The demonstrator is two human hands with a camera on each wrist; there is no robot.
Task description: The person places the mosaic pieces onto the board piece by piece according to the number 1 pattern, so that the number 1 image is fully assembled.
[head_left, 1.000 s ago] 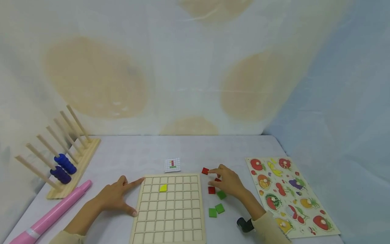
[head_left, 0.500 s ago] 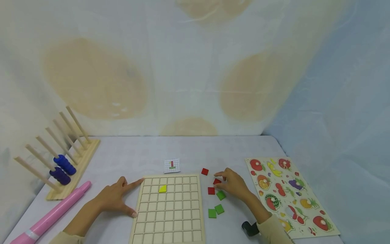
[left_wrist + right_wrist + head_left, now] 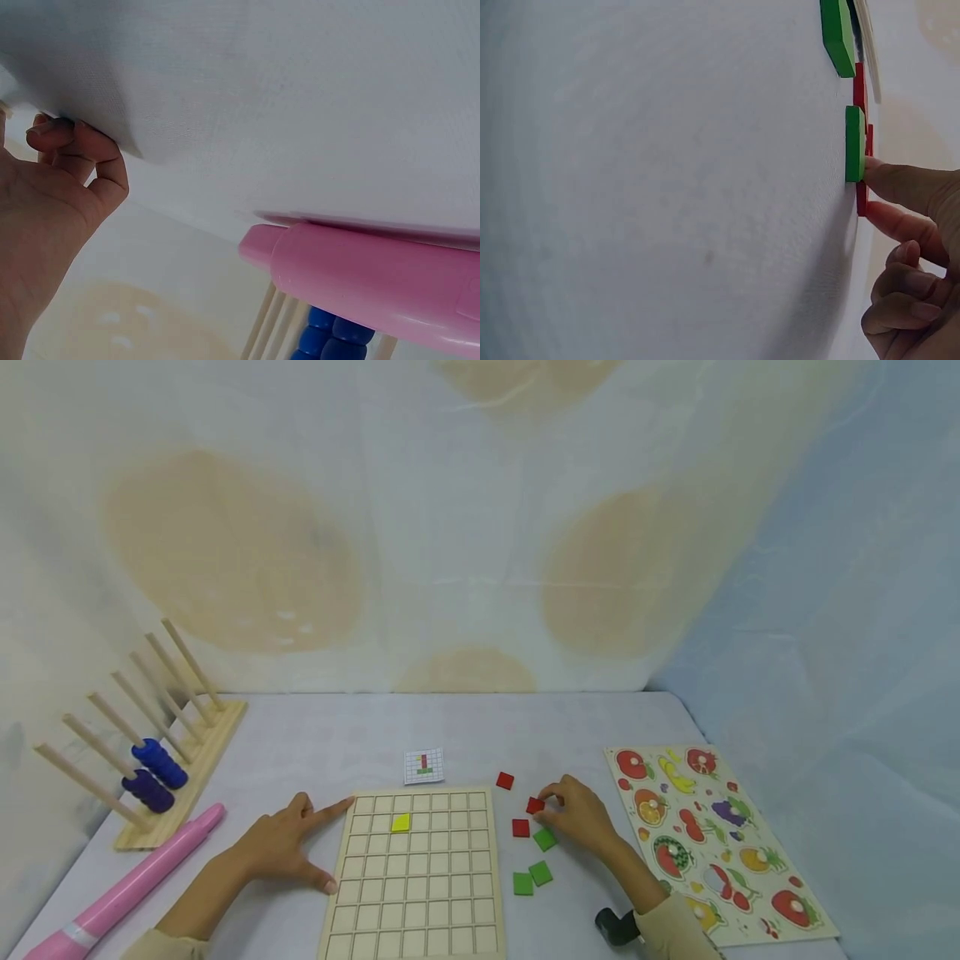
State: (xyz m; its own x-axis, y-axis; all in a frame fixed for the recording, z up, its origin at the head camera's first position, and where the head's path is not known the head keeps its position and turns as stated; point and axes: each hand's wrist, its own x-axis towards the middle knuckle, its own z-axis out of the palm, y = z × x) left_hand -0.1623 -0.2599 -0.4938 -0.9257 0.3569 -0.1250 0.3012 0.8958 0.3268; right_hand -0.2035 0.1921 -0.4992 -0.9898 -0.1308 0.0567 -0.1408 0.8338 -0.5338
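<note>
A square wooden grid board (image 3: 417, 865) lies at the front middle of the table, with one yellow tile (image 3: 401, 822) in an upper-left cell. My left hand (image 3: 281, 843) touches the board's left edge, index finger at the top corner and thumb lower down. Right of the board, my right hand (image 3: 577, 814) pinches a red tile (image 3: 535, 805) between thumb and index finger, low at the table. Two more red tiles lie close by, one farther back (image 3: 505, 781) and one nearer (image 3: 521, 828). Several green tiles (image 3: 541, 872) lie in front of them.
A small printed pattern card (image 3: 424, 767) lies behind the board. At left stand a wooden peg rack (image 3: 180, 785) with blue beads and a pink tube-like object (image 3: 135, 889). A fruit puzzle board (image 3: 720, 843) lies at right; a black object (image 3: 617, 927) is beside my right wrist.
My right hand has drawn back from beside the farthest red tile to the middle one, and its thumb and index finger have closed on it. The left hand stays put.
</note>
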